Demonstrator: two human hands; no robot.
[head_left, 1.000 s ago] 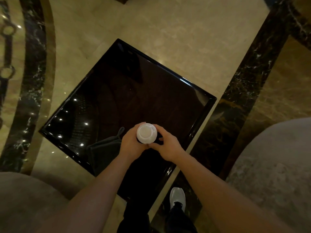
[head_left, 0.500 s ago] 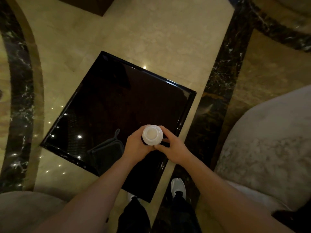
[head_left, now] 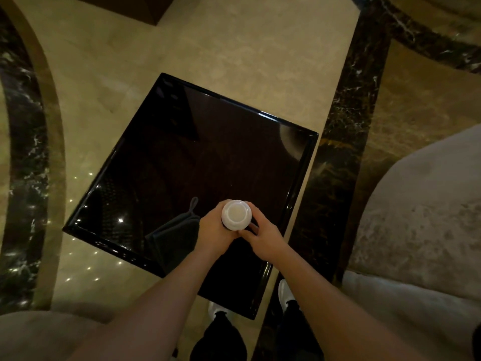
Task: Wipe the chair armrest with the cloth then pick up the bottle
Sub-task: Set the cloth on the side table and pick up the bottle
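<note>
I look straight down on a bottle with a white cap (head_left: 236,214), held upright above the near part of a glossy black square table (head_left: 182,157). My left hand (head_left: 214,231) wraps its left side and my right hand (head_left: 263,237) grips its right side; the body below the cap is hidden by my fingers. A dark grey cloth (head_left: 173,238) with a hanging loop lies flat on the table just left of my left hand. A beige upholstered chair (head_left: 421,220) stands at the right.
A second beige seat (head_left: 39,334) fills the lower left corner. The floor is cream marble (head_left: 234,48) with dark veined bands (head_left: 348,126). My white shoes (head_left: 285,293) stand at the table's near corner. A dark furniture corner (head_left: 140,6) shows at the top.
The view has swung, so the table sits further left and the right chair shows more. Both hands keep their hold on the bottle over the table's near part.
</note>
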